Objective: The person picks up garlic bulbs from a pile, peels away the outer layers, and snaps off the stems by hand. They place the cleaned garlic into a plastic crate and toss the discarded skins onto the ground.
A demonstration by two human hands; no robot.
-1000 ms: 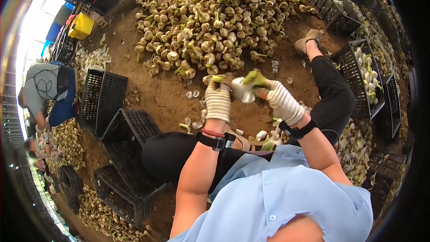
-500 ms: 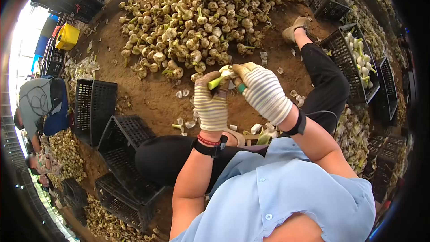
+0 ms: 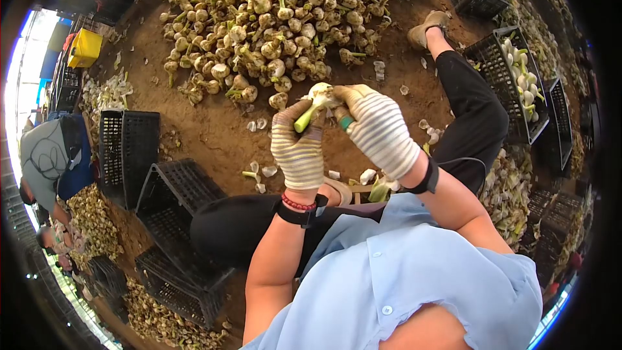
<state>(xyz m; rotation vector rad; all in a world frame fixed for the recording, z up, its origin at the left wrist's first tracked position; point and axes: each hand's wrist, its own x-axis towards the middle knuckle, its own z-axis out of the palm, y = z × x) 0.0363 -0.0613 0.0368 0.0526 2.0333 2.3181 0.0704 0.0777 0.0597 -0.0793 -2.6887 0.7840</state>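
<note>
Both of my hands wear striped, soiled work gloves and meet in front of me over the dirt floor. My left hand (image 3: 298,149) is closed around the green stem of a garlic bulb (image 3: 321,94), which points up and to the right. Thumb and fingers of my right hand (image 3: 381,131) pinch at the bulb's right side, with a green band around one finger. Whether a strip of skin lies between those fingertips is too small to tell. Beyond my hands spreads a large heap of unpeeled garlic (image 3: 278,26) with cut stems.
A black crate (image 3: 499,58) holding white peeled garlic stands at my right. Empty-looking black crates (image 3: 129,152) stand at my left, near a yellow container (image 3: 85,48). Garlic skins (image 3: 505,204) litter the floor. Another person (image 3: 55,155) bends over garlic at the far left.
More of the bulb's white top now shows above my left fingers, and its stem points more steeply down. The whole view has shifted slightly, moving the heap and crates leftward.
</note>
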